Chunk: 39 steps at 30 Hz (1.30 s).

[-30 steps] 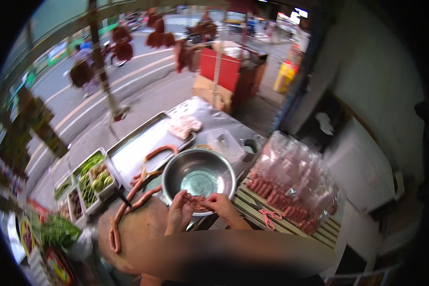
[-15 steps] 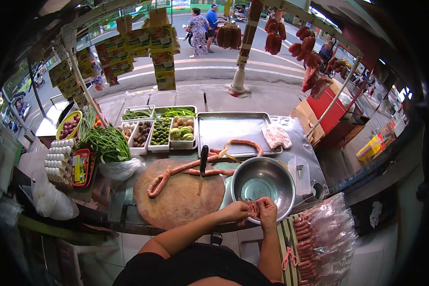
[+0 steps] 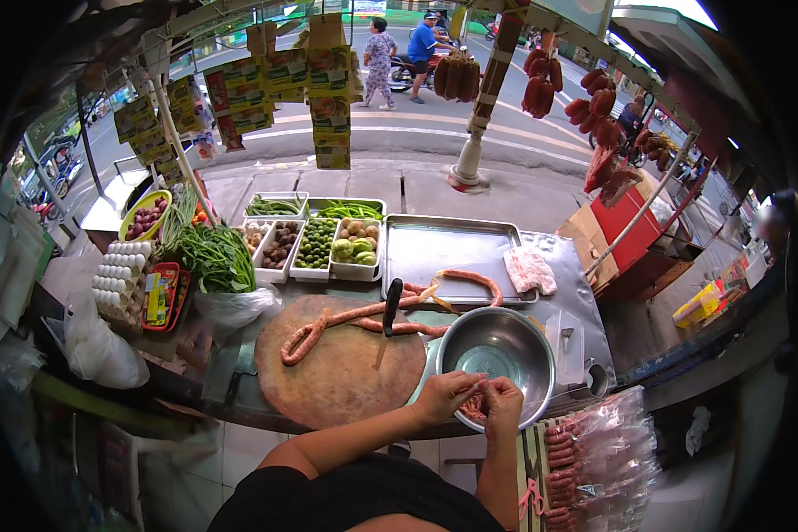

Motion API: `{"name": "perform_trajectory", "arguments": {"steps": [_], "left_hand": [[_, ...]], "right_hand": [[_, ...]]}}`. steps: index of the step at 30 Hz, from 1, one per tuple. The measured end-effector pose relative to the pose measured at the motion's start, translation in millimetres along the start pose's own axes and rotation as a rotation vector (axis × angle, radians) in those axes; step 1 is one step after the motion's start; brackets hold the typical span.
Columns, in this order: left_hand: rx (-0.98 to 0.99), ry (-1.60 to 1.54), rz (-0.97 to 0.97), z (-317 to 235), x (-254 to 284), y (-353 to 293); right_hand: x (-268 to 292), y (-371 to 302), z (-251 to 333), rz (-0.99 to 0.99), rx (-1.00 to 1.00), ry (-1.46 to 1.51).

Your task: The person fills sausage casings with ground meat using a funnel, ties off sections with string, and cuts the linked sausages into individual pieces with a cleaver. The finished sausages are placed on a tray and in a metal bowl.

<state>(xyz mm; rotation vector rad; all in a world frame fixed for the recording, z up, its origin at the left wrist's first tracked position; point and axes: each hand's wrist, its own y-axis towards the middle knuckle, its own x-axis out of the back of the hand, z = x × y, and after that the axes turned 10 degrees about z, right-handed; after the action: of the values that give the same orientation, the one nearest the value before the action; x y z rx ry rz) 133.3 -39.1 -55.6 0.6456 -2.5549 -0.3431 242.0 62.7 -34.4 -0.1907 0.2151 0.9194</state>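
Note:
Over the near rim of a steel bowl (image 3: 541, 355), my left hand (image 3: 448, 397) and my right hand (image 3: 503, 406) meet with fingertips pinched together. Between and just below them shows a small bundle of reddish meat (image 3: 474, 409); whether a clear wrapping is around it, I cannot tell. Left of the bowl lies a round wooden chopping board (image 3: 346, 386). A long, looped raw sausage (image 3: 306, 341) stretches from the board to a metal tray (image 3: 448, 226). A black-handled knife (image 3: 390, 306) stands tip-down on the board.
Right of my arm lie bagged sausages (image 3: 563, 461) and pink-handled scissors (image 3: 531, 498). Vegetable trays (image 3: 313, 244), leafy greens (image 3: 213, 257) and eggs (image 3: 120, 275) fill the left. A white plastic bag (image 3: 530, 270) rests on the tray's right edge. Sausages (image 3: 541, 84) hang overhead.
My fingertips have come together above the reddish meat, which now shows lower between my hands. The whole scene has shifted slightly to the right in view.

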Motion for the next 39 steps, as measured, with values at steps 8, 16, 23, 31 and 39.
{"name": "perform_trajectory", "arguments": {"steps": [8,16,23,31,39], "left_hand": [[0.053,-0.094,-0.025,9.1,-12.7,11.0],[0.603,-1.181,0.060,54.6,-25.0,13.9],[0.431,-1.219,0.024,61.1,-37.3,8.5],[0.102,-0.268,-0.105,32.2,-19.3,-3.6],[0.213,-0.315,0.092,41.6,-1.2,-25.9]], "right_hand": [[33.0,17.7,-20.4,0.029,-0.191,0.129],[25.8,12.8,-15.9,0.031,0.188,-0.340],[27.3,13.2,-34.7,0.054,0.367,-0.591],[40.4,15.6,-59.8,-0.007,0.060,-0.357],[29.7,23.1,-80.9,0.226,-0.078,-0.499]]}}
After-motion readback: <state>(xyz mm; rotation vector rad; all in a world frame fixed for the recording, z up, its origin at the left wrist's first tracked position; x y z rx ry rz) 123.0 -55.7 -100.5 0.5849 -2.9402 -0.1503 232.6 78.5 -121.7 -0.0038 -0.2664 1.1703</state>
